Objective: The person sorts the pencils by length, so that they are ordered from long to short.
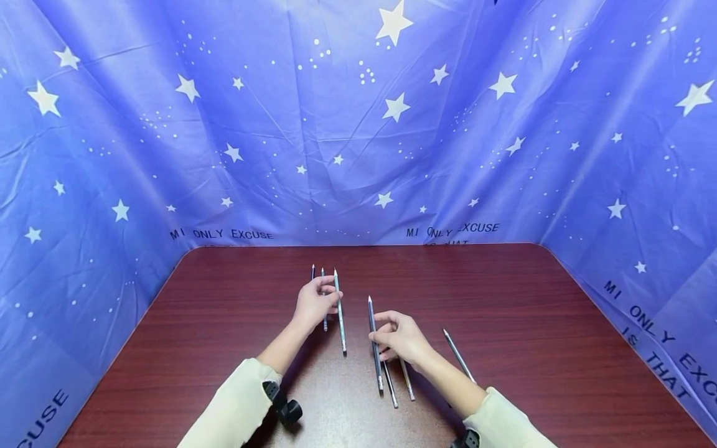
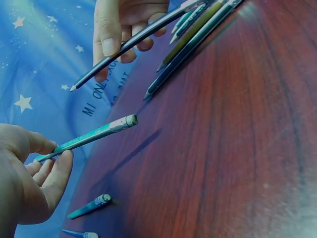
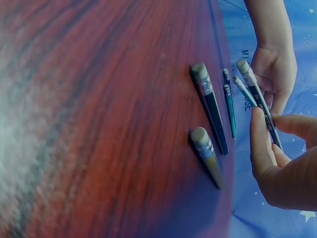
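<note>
My left hand (image 1: pixel 317 303) pinches a pale green pencil (image 1: pixel 341 326) between thumb and fingers. In the left wrist view its eraser end lifts clear of the tabletop, casting a shadow. My right hand (image 1: pixel 404 336) pinches a dark pencil (image 1: pixel 378 372), also held above the table, its point facing away from me. Beneath the right hand lie a black pencil (image 1: pixel 391 387) and an olive pencil (image 2: pixel 190 37). Beside the left hand rest a dark blue pencil (image 1: pixel 313 271) and a blue-green pencil (image 1: pixel 325 324), both partly hidden by that hand in the head view.
Right of my right forearm, another pencil (image 1: pixel 458 354) lies on the tabletop, its near end hidden by the arm. The dark red wooden table (image 1: pixel 224 298) ends at a blue star-patterned curtain (image 1: pixel 347 124) on the back and both sides.
</note>
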The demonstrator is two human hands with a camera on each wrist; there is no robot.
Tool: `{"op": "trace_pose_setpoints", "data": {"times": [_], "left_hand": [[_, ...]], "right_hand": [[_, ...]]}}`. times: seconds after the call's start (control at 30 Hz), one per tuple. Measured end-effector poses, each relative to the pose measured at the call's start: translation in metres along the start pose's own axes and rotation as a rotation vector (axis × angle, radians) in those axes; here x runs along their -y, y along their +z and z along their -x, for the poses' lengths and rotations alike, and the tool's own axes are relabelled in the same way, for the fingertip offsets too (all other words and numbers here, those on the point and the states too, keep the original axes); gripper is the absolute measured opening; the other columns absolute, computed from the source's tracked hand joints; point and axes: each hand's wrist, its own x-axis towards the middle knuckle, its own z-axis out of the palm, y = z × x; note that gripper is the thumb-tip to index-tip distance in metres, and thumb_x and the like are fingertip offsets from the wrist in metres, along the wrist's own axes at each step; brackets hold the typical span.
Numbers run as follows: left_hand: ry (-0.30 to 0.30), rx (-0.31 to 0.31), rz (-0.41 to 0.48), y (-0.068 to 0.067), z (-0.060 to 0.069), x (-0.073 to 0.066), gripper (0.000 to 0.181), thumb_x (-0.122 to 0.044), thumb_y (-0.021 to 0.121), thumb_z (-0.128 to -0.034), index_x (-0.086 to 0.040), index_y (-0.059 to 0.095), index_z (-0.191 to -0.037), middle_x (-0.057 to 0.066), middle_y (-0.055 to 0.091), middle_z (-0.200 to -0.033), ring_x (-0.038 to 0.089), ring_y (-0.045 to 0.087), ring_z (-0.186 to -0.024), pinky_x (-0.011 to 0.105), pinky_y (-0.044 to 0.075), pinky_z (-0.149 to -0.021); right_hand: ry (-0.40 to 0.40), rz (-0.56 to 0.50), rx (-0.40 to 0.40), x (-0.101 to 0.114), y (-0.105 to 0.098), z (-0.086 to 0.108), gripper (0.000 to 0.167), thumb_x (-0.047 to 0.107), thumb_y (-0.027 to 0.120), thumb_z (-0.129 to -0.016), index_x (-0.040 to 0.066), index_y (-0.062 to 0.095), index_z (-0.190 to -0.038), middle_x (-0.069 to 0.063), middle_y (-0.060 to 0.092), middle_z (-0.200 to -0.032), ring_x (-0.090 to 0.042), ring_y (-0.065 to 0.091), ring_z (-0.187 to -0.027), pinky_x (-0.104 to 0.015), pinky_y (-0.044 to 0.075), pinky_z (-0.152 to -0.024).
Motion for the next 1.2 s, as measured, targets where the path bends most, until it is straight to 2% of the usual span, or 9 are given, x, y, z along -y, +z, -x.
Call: {"op": "trace_pose_setpoints", "data": {"times": [0.23, 0.57, 1.2], "left_hand": [[-0.003, -0.021, -0.004, 0.000, -0.010, 0.001, 0.043, 0.001, 0.065, -0.0804, 0.002, 0.056, -0.123, 0.015, 0.064, -0.092, 0.012, 0.064, -0.059, 0.029, 0.060, -0.059], [-0.001, -0.040, -0.079, -0.003, -0.021, 0.000, 0.042, -0.002, 0.065, -0.0828, -0.002, 0.057, -0.124, 0.015, 0.065, -0.097, 0.013, 0.066, -0.067, 0.028, 0.060, -0.062], [0.023, -0.064, -0.141, 0.000, -0.041, 0.008, 0.040, -0.001, 0.065, -0.0806, 0.001, 0.058, -0.120, 0.015, 0.064, -0.091, 0.009, 0.060, -0.058, 0.025, 0.059, -0.055]], "right_hand": [[0.001, -0.008, 0.005, -0.001, 0.002, -0.001, 0.046, -0.001, 0.066, -0.081, -0.008, 0.049, -0.123, -0.005, 0.062, -0.078, -0.011, 0.058, -0.057, -0.031, 0.059, -0.052], [0.000, -0.016, 0.016, -0.002, 0.002, -0.002, 0.046, -0.002, 0.065, -0.081, -0.009, 0.048, -0.123, -0.006, 0.062, -0.078, -0.011, 0.057, -0.057, -0.028, 0.058, -0.052], [-0.001, -0.007, 0.016, -0.004, 0.003, -0.003, 0.047, 0.000, 0.066, -0.082, -0.008, 0.048, -0.124, -0.009, 0.063, -0.081, -0.012, 0.058, -0.058, -0.030, 0.059, -0.053]]}}
